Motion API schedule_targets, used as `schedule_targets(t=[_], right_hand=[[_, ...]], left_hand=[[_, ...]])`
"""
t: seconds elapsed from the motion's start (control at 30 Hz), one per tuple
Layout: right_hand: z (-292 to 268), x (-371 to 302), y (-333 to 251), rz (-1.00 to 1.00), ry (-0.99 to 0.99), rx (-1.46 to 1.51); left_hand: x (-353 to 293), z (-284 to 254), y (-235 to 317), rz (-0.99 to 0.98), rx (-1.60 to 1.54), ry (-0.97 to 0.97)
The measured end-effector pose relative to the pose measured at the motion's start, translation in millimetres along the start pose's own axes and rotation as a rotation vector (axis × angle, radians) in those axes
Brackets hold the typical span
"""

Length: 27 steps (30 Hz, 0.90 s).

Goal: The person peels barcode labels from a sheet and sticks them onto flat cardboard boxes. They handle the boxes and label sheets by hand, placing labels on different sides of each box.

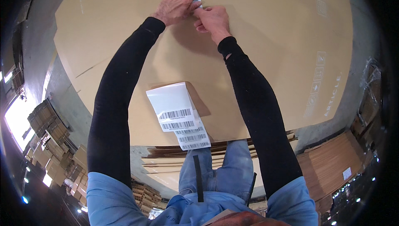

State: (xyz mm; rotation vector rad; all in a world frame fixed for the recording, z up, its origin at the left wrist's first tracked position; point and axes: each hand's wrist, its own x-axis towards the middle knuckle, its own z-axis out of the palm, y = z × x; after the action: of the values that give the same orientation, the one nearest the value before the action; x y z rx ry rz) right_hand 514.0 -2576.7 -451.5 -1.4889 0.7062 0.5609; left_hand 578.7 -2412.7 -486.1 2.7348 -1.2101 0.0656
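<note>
A large flat sheet of brown cardboard (257,59) lies in front of me. Near its far edge is a white barcode label (198,3), partly covered by my hands. My left hand (176,4) rests on the label with its fingers stretched out. Beside it, my right hand (213,19) has its fingers curled in, thumb and forefinger closed at the label's near end. Closer to my body, a folded strip of white barcode labels (170,99) lies on the cardboard, its lower end hanging over the near edge; neither hand touches it.
Below the near edge, more cardboard sheets (160,165) are stacked against my legs. A brown wood-like panel (332,165) lies at the right, with plastic-wrapped goods (371,86) beyond it. Piles of cardboard boxes (52,143) stand on the left, on the grey floor (68,101).
</note>
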Motion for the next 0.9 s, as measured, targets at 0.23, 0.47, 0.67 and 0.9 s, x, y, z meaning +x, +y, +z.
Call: schedule_targets(t=[0.23,0.47,0.67,0.9], right_hand=[[-19,-27,35,-0.043,-0.067,-0.023],[-111,-138,175,-0.01,0.19,-0.101],[-218,-275,311,-0.007,0.951,-0.267],[-275,-311,363,0.482,0.787,0.573]], left_hand=[[-16,-5,34,-0.045,-0.023,-0.136],[-50,-22,97,0.007,-0.111,-0.148],[-171,-66,126,-0.347,-0.425,-0.037],[-383,-97,242,-1.627,-0.821,0.25]])
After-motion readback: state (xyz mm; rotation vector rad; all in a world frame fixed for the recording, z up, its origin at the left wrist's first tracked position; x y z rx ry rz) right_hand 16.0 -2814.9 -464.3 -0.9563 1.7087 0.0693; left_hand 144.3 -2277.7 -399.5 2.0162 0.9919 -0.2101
